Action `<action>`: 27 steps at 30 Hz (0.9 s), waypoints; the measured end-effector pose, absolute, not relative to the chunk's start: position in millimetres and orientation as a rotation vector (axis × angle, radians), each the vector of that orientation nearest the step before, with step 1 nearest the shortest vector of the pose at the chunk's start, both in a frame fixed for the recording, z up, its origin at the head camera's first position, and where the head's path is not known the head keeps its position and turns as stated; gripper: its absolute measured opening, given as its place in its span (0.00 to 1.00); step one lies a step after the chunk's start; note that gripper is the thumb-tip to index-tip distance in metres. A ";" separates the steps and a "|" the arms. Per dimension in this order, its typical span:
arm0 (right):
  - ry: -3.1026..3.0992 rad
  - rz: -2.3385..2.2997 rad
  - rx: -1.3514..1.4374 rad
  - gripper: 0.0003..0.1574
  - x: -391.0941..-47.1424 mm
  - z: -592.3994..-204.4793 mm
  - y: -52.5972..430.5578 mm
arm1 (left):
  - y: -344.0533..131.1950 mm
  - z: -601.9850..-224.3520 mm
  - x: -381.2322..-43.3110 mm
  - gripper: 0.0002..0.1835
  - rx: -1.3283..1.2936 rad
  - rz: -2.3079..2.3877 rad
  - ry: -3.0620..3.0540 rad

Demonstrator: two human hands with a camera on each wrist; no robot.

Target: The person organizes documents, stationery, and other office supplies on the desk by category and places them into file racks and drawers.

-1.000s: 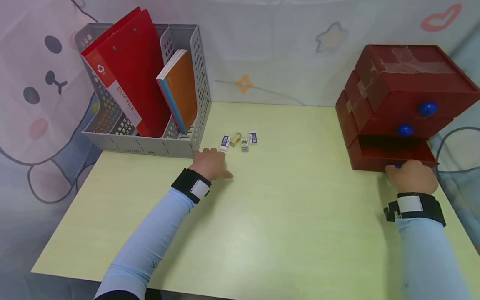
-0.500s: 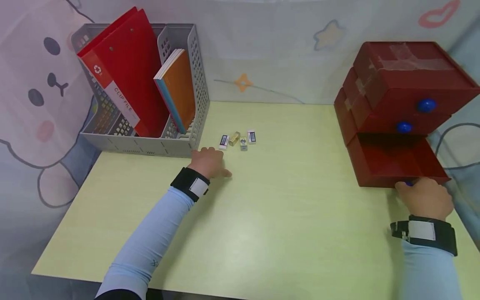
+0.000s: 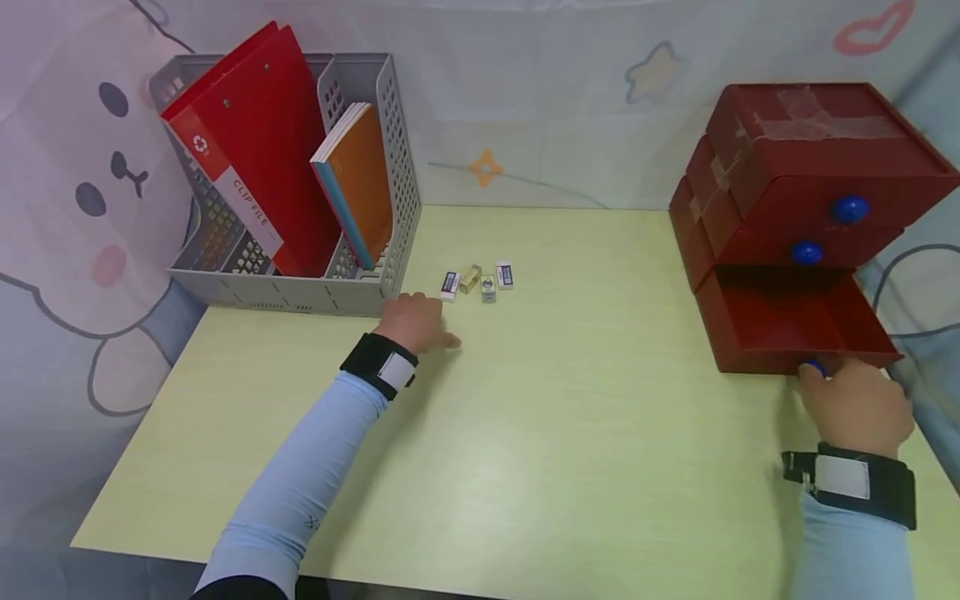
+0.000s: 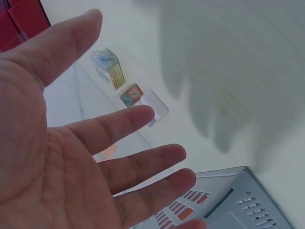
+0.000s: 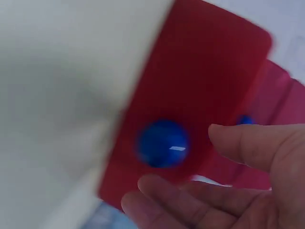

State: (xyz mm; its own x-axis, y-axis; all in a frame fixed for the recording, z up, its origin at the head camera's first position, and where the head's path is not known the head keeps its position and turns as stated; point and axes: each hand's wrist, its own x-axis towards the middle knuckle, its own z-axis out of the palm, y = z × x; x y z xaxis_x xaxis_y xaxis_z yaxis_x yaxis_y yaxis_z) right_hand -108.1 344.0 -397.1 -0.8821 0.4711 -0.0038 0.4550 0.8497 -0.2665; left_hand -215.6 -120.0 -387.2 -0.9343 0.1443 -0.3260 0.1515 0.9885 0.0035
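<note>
My left hand [image 3: 416, 323] is over the table near the grey basket's front corner, with its fingers spread in the left wrist view. Just beyond its fingertips lie several small eraser-like blocks [image 3: 488, 288], some in white sleeves with dark labels and some in clear wrapping. At the right, the bottom drawer [image 3: 810, 317] of a red drawer chest [image 3: 825, 183] stands pulled out. My right hand [image 3: 858, 404] is at its front. In the right wrist view, the thumb and loosely bent fingers stand apart on either side of the blue knob [image 5: 163, 143], with a gap around it.
The grey basket [image 3: 285, 293] at the back left holds a red clip file [image 3: 262, 150] and an orange-covered notebook [image 3: 363, 183]. Blue knobs [image 3: 851, 209] mark the upper drawers, which are closed. A patterned cloth [image 3: 555, 100] hangs behind the pale table [image 3: 570, 467].
The bottom drawer has slid out toward me, with my right hand moving back along with it. Lately that hand has eased slightly off the knob. The left hand has stayed nearly still.
</note>
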 end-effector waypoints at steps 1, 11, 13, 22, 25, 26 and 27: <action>-2.961 0.373 -0.769 0.27 -108.6 -392.3 339.1 | -120.8 -387.9 -216.3 0.30 0.202 -0.031 2.808; -3.093 0.495 -0.192 0.44 -130.0 -352.2 251.8 | -119.5 -394.8 -227.9 0.29 0.126 0.000 2.906; -3.178 0.531 0.007 0.44 -136.3 -355.3 234.4 | -118.8 -396.3 -230.5 0.28 0.106 -0.012 2.922; -3.271 0.507 0.321 0.36 -145.8 -377.6 196.4 | -110.4 -409.5 -248.1 0.25 0.055 -0.020 2.940; -3.263 0.508 0.332 0.35 -145.7 -380.6 191.1 | -108.7 -415.5 -255.8 0.23 0.036 -0.010 2.966; -3.260 0.510 0.331 0.35 -145.8 -380.9 189.6 | -108.4 -416.9 -258.4 0.22 0.029 -0.006 2.977; -3.259 0.508 0.330 0.35 -146.1 -381.0 188.0 | -108.4 -418.6 -260.7 0.22 0.018 -0.003 2.994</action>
